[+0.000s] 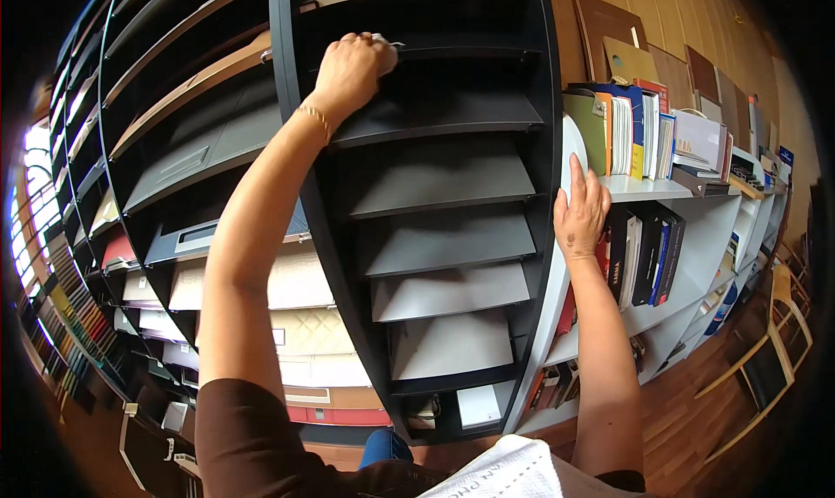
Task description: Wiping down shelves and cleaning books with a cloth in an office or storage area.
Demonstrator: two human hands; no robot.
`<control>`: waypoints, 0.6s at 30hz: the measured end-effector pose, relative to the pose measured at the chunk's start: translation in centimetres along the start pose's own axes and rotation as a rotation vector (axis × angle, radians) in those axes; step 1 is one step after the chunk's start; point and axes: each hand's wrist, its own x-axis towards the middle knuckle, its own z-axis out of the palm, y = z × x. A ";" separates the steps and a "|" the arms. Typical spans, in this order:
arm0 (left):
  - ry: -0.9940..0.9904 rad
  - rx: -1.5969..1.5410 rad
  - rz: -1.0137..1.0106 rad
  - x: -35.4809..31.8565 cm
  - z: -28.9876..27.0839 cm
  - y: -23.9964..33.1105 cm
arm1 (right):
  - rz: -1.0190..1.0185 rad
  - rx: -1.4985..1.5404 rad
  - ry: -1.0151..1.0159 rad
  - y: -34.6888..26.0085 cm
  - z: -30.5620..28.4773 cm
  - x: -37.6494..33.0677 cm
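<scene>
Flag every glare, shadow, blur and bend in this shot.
Head view: glare washes out much of the window at far left; head view: deep shadow fills the upper gaps of the middle shelves; head view: the left rack bows toward the rim, with black corners; head view: the cloth in the left hand looks slightly soft.

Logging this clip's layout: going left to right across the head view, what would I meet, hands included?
Bright window → left hand → pale cloth in its grip → flat white item low down → right hand → upright black book → wooden chair.
</scene>
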 end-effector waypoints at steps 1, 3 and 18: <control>-0.068 0.123 -0.028 -1.1 -1.2 0.7 | 0.011 -0.010 -0.001 0.1 -0.1 -0.1; 0.030 0.051 -0.058 -4.0 -2.7 2.6 | 0.020 -0.014 0.012 0.6 -0.2 -0.3; -0.257 -0.486 -0.210 -1.1 2.0 14.9 | 0.026 -0.043 -0.008 0.1 0.3 -0.3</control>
